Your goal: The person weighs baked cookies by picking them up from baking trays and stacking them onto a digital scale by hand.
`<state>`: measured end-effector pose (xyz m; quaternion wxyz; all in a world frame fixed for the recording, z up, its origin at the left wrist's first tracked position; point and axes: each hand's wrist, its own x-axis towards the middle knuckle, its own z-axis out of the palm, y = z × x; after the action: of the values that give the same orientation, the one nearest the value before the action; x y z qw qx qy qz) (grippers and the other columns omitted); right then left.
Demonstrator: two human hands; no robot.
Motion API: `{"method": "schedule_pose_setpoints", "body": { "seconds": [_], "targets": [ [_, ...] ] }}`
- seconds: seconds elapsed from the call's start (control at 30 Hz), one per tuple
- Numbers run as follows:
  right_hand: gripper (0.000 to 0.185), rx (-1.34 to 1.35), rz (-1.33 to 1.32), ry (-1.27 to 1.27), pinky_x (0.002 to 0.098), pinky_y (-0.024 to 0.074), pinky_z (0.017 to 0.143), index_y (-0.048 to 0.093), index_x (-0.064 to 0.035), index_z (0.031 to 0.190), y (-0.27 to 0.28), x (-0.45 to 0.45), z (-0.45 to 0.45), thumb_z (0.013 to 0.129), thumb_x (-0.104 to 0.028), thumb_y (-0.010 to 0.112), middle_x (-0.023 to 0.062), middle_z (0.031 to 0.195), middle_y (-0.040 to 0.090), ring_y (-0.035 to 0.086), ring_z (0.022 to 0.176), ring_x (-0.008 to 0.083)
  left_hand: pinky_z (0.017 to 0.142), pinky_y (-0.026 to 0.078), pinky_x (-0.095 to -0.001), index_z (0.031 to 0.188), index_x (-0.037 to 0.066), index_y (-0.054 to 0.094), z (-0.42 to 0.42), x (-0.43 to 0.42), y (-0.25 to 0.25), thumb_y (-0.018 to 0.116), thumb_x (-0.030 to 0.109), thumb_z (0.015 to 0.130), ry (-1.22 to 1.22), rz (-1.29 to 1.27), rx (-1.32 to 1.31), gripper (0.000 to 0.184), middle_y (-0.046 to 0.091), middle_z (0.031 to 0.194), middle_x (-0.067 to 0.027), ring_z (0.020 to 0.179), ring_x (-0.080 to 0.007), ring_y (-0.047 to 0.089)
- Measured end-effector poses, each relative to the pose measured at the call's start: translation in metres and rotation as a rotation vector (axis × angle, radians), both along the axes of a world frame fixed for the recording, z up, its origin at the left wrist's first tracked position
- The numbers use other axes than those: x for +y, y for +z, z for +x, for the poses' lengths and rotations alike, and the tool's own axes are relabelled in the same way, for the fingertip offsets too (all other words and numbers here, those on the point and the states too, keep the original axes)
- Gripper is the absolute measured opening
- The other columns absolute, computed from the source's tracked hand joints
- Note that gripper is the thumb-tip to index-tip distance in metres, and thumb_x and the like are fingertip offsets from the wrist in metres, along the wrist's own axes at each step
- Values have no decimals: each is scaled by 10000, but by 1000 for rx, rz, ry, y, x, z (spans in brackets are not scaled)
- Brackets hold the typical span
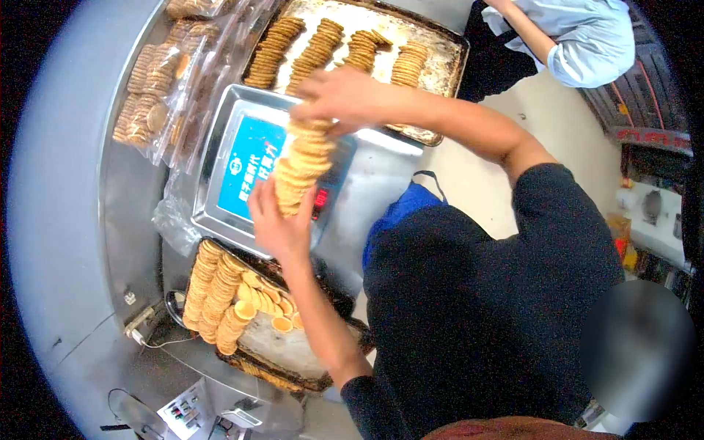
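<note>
A long stack of pale round biscuits [304,160] is held between my two hands over a metal scale tray [209,165]. My right hand [348,97] grips the upper end of the stack, its fingers slightly blurred. Around the lower end, my left hand [282,229] is closed with thumb and fingers on opposite sides. Beneath the stack shows a blue label [246,172] with white writing, and red digits [320,199] glow beside it, partly covered.
Rows of browner biscuits stand on a baking tray [455,70] at the top. Bagged biscuits [154,88] lie upper left. Another tray [282,345] holds paler rows [213,293] below. A co-worker in a light blue shirt [594,40] is at upper right.
</note>
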<state>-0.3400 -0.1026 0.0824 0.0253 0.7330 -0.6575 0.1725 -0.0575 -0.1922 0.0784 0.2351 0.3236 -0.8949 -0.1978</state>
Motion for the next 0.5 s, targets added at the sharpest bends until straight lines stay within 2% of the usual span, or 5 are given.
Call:
{"method": "schedule_pose_setpoints", "body": {
  "seconds": [0.03,0.1,0.23,0.3,0.5],
  "targets": [
    [738,23,25,-40,501,577,879,591,-265,1373,8,22,-5,708,-301,907,110,1212,606,644,1147,362,983,555,-452,1309,60,677,-9,15,3,966,360,756,-36,2,15,692,657,1284,-160,1166,-360,665],
    [722,103,118,-97,495,574,902,590,-244,1377,28,70,-14,725,-284,895,113,1259,598,627,1187,363,961,565,-459,1296,62,680,-28,46,2,955,411,757,-75,96,30,699,655,1282,-156,1164,-360,666],
    [802,178,273,-235,489,570,959,570,-215,1425,37,156,-29,704,-259,918,123,1328,599,626,1200,375,863,581,-468,1283,76,697,-63,109,-28,941,455,752,-158,140,134,697,657,1212,-129,1081,-348,689],
    [807,163,318,-273,490,573,958,568,-217,1428,33,191,-37,702,-247,920,125,1317,604,629,1193,377,839,584,-474,1284,85,706,-80,136,-40,935,464,753,-217,299,115,691,657,1204,-120,1047,-350,700],
    [795,74,346,-285,488,584,936,587,-206,1405,-9,243,-101,682,-233,917,136,1286,629,648,1149,377,826,588,-486,1285,98,706,-143,196,-74,928,475,746,-169,338,58,695,652,1196,-115,1055,-348,702]
  ]
}}
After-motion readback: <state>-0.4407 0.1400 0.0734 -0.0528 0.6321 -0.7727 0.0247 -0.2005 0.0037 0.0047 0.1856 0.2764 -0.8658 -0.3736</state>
